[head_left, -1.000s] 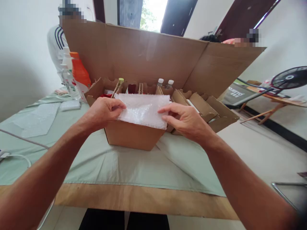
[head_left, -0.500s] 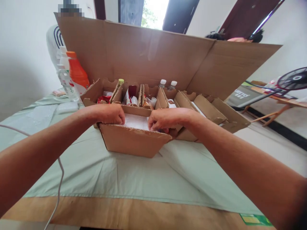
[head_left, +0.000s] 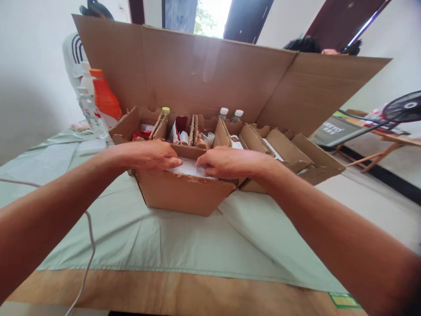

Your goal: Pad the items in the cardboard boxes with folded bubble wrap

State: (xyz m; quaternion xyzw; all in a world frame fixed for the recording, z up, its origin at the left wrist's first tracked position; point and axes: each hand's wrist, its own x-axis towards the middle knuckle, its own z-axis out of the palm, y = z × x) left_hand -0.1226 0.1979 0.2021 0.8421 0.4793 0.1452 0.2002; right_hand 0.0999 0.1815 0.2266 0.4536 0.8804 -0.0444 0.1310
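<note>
An open cardboard box (head_left: 184,193) stands on the green cloth in front of the person. Inside it lies white, translucent packing material (head_left: 194,167), which looks like bubble wrap. My left hand (head_left: 158,156) reaches over the box's left side, thumb apart from the fingers, palm down on or just above the wrap. From the right, my right hand (head_left: 219,161) reaches in with bent fingers at the wrap; whether the fingertips pinch any of it is too small to tell.
Behind is a row of cardboard compartments (head_left: 259,139) holding packets and bottles, backed by a tall cardboard panel (head_left: 210,74). An orange bottle (head_left: 107,98) and clear bottles (head_left: 88,109) stand at the left. A white cable (head_left: 89,250) hangs over the table's front edge.
Both hands have risen slightly out of the box and moved closer together over the wrap. The left fingers have gone from curled to more stretched.
</note>
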